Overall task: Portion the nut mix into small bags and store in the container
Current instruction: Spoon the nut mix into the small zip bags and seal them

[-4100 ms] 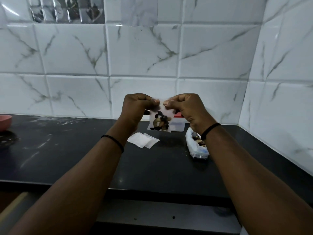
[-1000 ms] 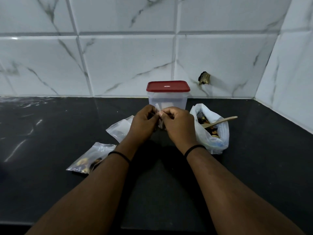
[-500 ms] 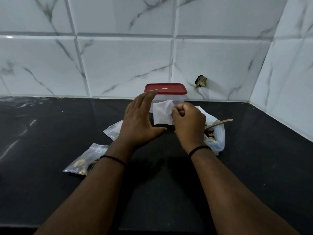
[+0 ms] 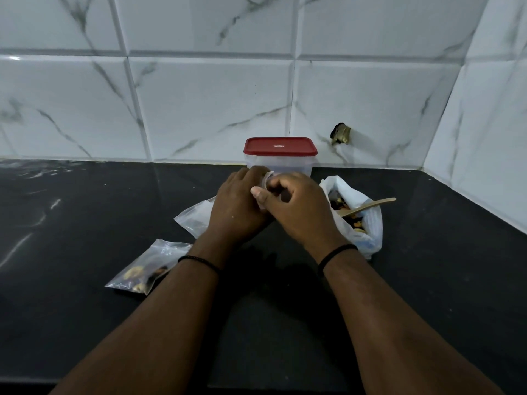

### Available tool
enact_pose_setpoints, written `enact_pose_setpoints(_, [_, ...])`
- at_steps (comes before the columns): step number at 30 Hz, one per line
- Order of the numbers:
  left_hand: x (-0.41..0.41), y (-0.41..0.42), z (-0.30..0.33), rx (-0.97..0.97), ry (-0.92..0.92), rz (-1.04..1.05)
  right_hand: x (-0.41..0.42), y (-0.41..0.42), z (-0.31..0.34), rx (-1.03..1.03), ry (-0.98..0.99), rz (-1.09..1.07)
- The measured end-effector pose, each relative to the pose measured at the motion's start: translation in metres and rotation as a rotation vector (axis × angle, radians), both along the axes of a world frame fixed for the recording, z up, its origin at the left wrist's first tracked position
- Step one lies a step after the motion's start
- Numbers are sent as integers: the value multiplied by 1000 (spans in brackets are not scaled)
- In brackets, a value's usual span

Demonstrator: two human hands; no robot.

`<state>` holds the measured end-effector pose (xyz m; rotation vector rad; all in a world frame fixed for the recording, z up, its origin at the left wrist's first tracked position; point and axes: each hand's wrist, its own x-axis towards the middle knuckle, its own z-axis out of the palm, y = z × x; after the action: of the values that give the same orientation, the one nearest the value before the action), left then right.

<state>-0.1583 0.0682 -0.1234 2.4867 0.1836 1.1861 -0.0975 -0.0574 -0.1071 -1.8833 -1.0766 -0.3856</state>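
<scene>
The left hand (image 4: 238, 208) and right hand (image 4: 296, 206) meet over the bench (image 4: 85, 223), fingers curled and pinching an empty small bag (image 4: 268, 178), seemingly opening it. One filled bag (image 4: 145, 269) lies by the left forearm, spare bags (image 4: 194, 218) behind it. The nut mix (image 4: 349, 216) with its spoon (image 4: 368, 206) sits right; the container (image 4: 280, 158) behind is still lidded, so most portioning and all storing remain.

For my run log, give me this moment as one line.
left hand: holds small bag | right hand: pinches small bag | filled bag: on counter | container: lid on
</scene>
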Motion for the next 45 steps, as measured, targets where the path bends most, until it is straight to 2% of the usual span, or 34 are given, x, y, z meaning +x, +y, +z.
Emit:
enact_pose_setpoints(2, [1, 0, -1, -11, 17, -14, 2, 2, -2, -11, 4, 23])
enact_pose_setpoints(6, [-2, 2, -1, -46, -25, -5, 7, 2, -2, 105, 6, 20])
enact_pose_setpoints(12, [-6, 5, -1, 33, -62, 69, 3, -1, 2, -23, -54, -81])
enact_pose_setpoints(16, [-9, -4, 4, 12, -51, -3, 0, -4, 4, -76, -8, -53])
enact_pose_setpoints(19, [-10, -11, 4, -61, -51, -44, -5, -7, 5, 48, 96, -21])
enact_pose_setpoints(24, [-7, -17, 1, -115, 63, -58, -5, -34, 15, 446, 81, -168])
enact_pose_setpoints(26, [-6, -23, 1, -126, 82, -72, 9, -56, 19, 515, 110, -259])
enact_pose_setpoints(28, [-4, -30, 1, -136, 82, -88, 33, -82, 20, 440, 109, -424])
enact_pose_setpoints(30, [-2, -36, -1, -172, 96, -92, 60, -104, 15, 220, 159, -565])
enact_pose_setpoints(33, [1, -40, -3, -231, 147, -83, 82, -121, 3, -92, 273, -639])
enact_pose_setpoints(36, [3, -44, -3, -272, 160, -70, 87, -123, -5, -227, 373, -690])
enact_pose_setpoints(38, [5, -49, -1, -318, 164, -65, 87, -123, -5, -253, 460, -720])
enact_pose_setpoints(40, [14, -56, 1, -367, 191, -70, 89, -122, -7, -228, 460, -715])
enact_pose_setpoints(45, [47, -70, 2, -508, 382, -57, 87, -111, -5, -22, 254, -597])
